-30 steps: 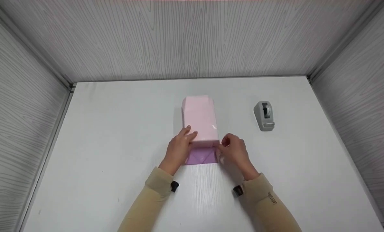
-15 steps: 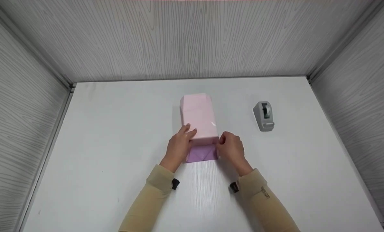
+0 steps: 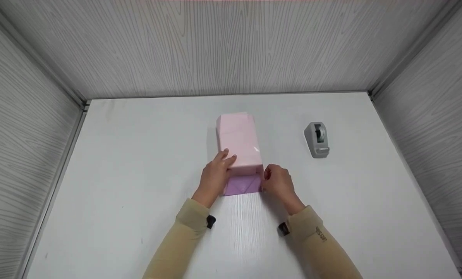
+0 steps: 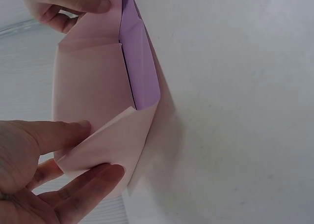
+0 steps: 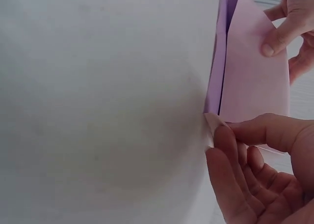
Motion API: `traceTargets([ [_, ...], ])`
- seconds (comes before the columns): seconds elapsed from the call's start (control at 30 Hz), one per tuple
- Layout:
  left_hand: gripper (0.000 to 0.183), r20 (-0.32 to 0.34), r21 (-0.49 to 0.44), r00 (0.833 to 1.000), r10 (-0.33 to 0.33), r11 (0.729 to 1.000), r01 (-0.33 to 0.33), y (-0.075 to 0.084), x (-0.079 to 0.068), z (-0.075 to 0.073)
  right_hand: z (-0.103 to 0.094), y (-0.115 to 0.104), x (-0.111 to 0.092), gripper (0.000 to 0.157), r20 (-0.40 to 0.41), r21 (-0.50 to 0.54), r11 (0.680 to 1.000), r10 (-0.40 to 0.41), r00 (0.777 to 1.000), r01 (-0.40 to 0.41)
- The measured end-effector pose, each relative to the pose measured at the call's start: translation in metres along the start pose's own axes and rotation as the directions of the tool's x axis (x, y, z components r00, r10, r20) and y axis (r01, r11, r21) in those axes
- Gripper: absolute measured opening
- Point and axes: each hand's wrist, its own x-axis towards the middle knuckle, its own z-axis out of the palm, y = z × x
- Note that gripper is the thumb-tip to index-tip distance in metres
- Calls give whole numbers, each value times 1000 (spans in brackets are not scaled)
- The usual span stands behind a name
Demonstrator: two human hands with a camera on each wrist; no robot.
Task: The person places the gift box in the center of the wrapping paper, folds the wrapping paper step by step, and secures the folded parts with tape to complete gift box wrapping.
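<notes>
A box wrapped in pink paper [image 3: 238,139] lies lengthwise on the white table. At its near end a flap with a lilac inner side [image 3: 242,185] spreads toward the person. My left hand [image 3: 214,176] holds the box's near left corner; in the left wrist view its thumb lies on the end face and its fingers press the folded side paper [image 4: 113,140]. At the near right corner, my right hand [image 3: 279,182] pinches the edge of the pink side flap [image 5: 212,122] between thumb and fingers. The box's underside is hidden.
A grey tape dispenser [image 3: 317,139] with a roll in it stands to the right of the box. Wood-grained grey panels [image 3: 231,46] wall the table [image 3: 138,155] at the back and both sides.
The box has shifted slightly away from the person and to the left, then stayed put. My right hand has moved a little leftward along the flap, then slightly down. My left hand keeps its hold.
</notes>
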Motion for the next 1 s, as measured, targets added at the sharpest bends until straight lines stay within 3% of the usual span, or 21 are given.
traceTargets([
  [0.2,45,8,-18,1000,5,1000,-5,0,0,-1,1,4,-1,14,41,30,999,-23,999,21],
  [0.37,44,6,-16,1000,8,1000,-8,0,0,-1,-4,8,2,10,73,119,993,-20,997,11],
  [0.6,46,23,-10,1000,-19,1000,19,0,0,-1,-11,10,12,13,6,305,952,-42,999,38],
  [0.77,45,13,-3,1000,-7,1000,7,-1,0,0,-10,9,13,13,10,369,929,0,1000,-4],
  [1.0,46,6,-19,1000,-2,1000,2,-2,0,1,-7,10,9,14,74,366,928,52,996,-76],
])
